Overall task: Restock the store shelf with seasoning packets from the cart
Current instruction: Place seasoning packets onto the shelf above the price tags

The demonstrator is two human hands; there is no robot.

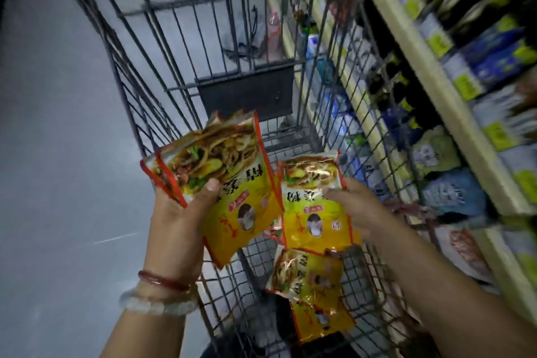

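My left hand [180, 212] sits in the lower middle of the frame, fingers curled under a small stack of yellow seasoning packets [220, 171] and thumb pressed on the top one's face. The stack fans out toward the centre, red-edged, with a noodle picture at the upper end. Two bracelets ring that wrist: a red bangle [162, 280] and a pale beaded bracelet [157, 304] just below it.

My right hand [357, 209], right of centre, pinches a single packet [315, 206] of the same kind, thumb on its front, fingers behind it. This packet touches or overlaps the lower edge of the left-hand stack.

Both hands are above the wire cart [203, 46], whose grid walls run from the top of the frame to the bottom. Low in the basket, at lower centre, lie more loose packets [311, 279], one overlapping another; how many are there I can't say, since glare and blur hide the edges.

The store shelf [436, 90] runs down the right side, its beige rails carrying yellow-green price tags and blurred blue, white and dark packages. Grey floor [58, 125] fills the left.
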